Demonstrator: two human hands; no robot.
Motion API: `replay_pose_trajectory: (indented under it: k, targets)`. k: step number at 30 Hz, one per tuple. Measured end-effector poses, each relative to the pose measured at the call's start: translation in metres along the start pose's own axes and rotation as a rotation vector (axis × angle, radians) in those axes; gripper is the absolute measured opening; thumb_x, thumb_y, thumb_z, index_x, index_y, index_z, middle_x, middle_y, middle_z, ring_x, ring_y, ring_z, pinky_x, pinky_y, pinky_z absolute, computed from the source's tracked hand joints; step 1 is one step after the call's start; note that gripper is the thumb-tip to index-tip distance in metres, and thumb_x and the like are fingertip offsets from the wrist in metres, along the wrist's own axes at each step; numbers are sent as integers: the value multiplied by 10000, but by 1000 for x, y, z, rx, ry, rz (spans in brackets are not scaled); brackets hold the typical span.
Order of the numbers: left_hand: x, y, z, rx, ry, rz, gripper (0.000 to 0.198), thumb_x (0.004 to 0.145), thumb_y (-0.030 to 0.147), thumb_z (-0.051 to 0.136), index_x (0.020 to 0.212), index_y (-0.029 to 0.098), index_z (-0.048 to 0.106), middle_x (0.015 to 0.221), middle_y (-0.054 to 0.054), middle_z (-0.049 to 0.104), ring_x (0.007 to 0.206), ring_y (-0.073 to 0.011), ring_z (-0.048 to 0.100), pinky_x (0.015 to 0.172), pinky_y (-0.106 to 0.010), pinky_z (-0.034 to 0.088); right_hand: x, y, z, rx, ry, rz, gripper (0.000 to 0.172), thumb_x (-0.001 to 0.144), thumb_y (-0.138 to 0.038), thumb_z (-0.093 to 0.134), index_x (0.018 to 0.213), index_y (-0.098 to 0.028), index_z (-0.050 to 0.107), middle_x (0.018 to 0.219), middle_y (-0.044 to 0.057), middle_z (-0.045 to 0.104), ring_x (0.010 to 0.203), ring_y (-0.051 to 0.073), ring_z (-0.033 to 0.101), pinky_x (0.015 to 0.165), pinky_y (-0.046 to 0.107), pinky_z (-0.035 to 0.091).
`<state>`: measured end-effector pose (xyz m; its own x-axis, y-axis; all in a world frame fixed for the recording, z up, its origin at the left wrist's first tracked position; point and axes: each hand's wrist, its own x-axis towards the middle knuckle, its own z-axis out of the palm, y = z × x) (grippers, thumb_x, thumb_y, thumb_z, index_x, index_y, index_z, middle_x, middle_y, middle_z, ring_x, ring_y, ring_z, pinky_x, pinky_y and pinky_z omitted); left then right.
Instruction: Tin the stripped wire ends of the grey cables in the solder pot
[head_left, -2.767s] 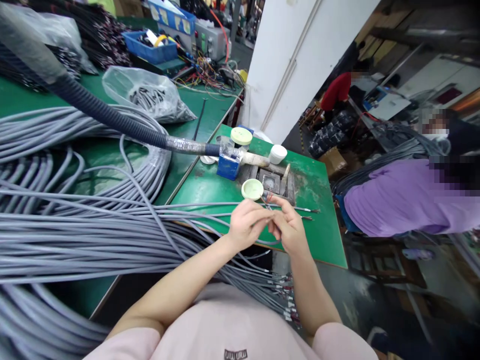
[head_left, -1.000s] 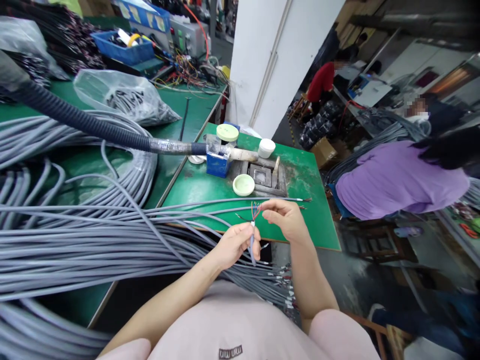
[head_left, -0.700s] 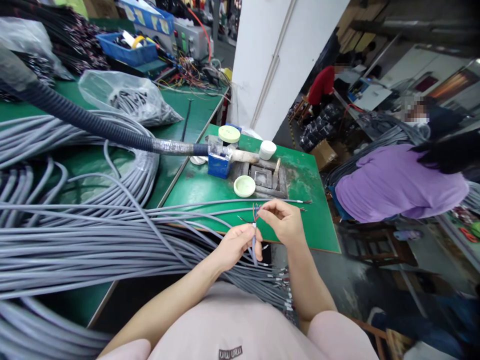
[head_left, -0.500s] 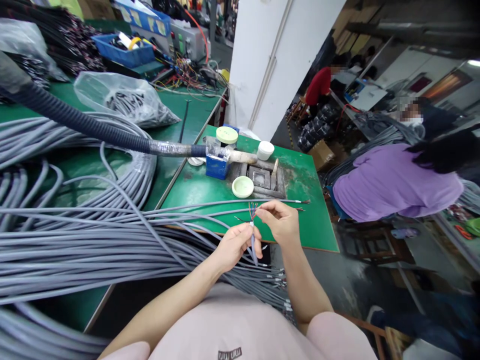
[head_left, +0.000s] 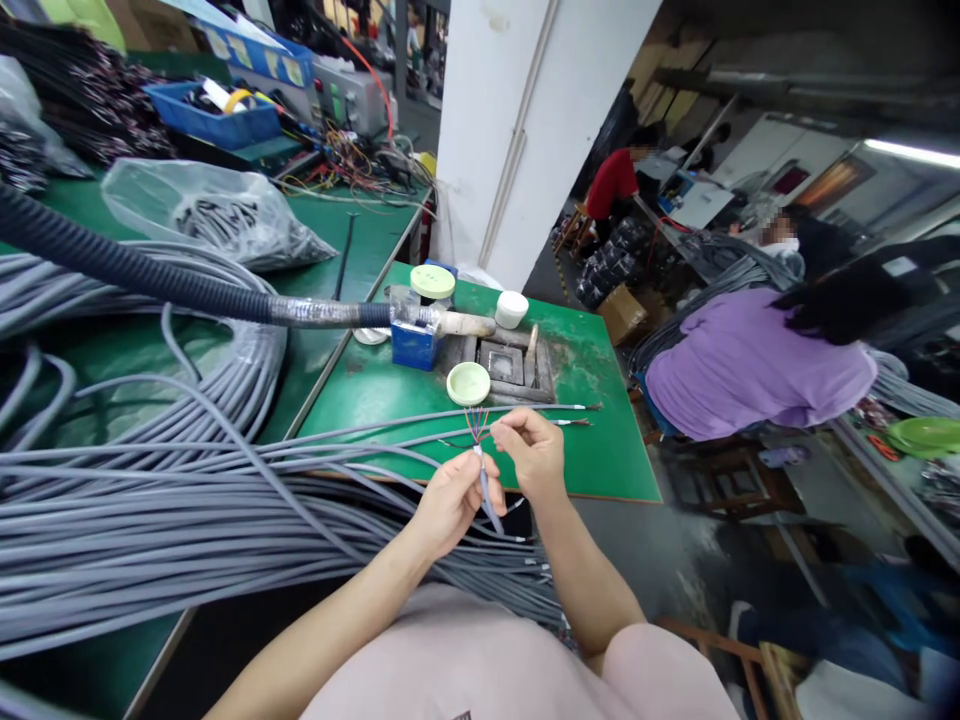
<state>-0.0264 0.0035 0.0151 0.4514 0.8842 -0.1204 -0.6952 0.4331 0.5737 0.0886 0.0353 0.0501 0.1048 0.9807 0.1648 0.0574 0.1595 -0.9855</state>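
My left hand (head_left: 454,497) is closed around the stripped end of a grey cable (head_left: 491,503), thumb on top near the white band. Thin coloured wires (head_left: 476,422) fan upward out of that end. Just to the right, my right hand (head_left: 536,457) is closed in a pinch, its fingertips on one of these wires, apart from the rest of the fan. Beyond the wires stands a shallow pale green bowl (head_left: 469,384). Two more grey cables lie across the green table (head_left: 607,455) behind my hands, their bare ends pointing right.
Many grey cables (head_left: 187,540) run in from the left beside a large coil. A dark flexible hose (head_left: 150,275) reaches over to a framed square pot (head_left: 501,362) with a blue box (head_left: 415,345) and a white jar (head_left: 511,309) nearby. A person in purple (head_left: 757,365) sits at right.
The view has turned, so the table sits further left in it. The wires now spread in a wider fan. My right fingertips have shifted slightly down relative to the wire tips; my left hand keeps its grip.
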Motion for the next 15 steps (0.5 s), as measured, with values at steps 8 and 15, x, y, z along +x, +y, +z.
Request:
replay_pose_trajectory:
  k: [8,15]
  targets:
    - [1,-6,-2,64,-27,-10,400,779,519,651,766,127,573,517,-11,625,461,-124,574,491,-217,461,2,8,9,283,35,94,163,718,-286,655,617,-190,570,577,-30,537,545,95,463,561,234,381]
    - [0,-10,-3,154,-64,-24,418,797,536,620,742,124,576,502,-31,630,457,-125,556,505,-223,442,4,2,13,501,28,220,217,636,-265,615,517,-195,447,514,-43,425,512,94,391,556,241,374]
